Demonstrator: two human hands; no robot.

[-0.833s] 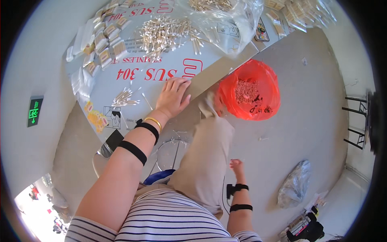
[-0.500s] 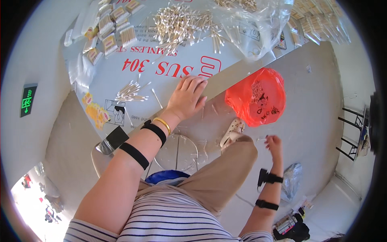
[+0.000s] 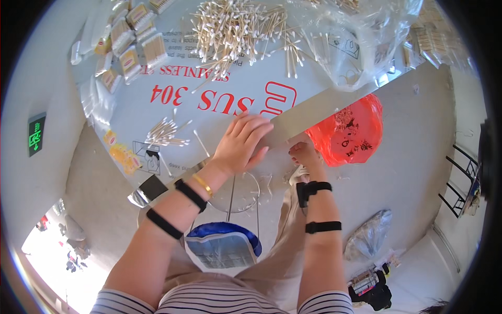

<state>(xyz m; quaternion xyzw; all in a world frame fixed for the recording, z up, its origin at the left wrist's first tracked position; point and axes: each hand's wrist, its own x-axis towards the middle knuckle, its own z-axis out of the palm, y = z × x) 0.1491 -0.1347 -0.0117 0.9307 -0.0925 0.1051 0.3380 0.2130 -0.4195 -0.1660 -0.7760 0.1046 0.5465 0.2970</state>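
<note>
Your left hand (image 3: 241, 144) lies flat, fingers spread, on the tabletop's (image 3: 219, 107) near edge; your right hand (image 3: 305, 155), loosely curled and empty, hangs below that edge beside the red plastic bag (image 3: 348, 131).

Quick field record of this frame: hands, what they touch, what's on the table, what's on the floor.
left hand: flat, palm down on the table edge, holds nothing
right hand: below the table edge, near the red plastic bag; grip unclear
table: sheet-covered, printed red lettering
on table: big cotton swab pile, small swab bundle, packed swab packets, clear plastic bags
floor: grey bag
</note>
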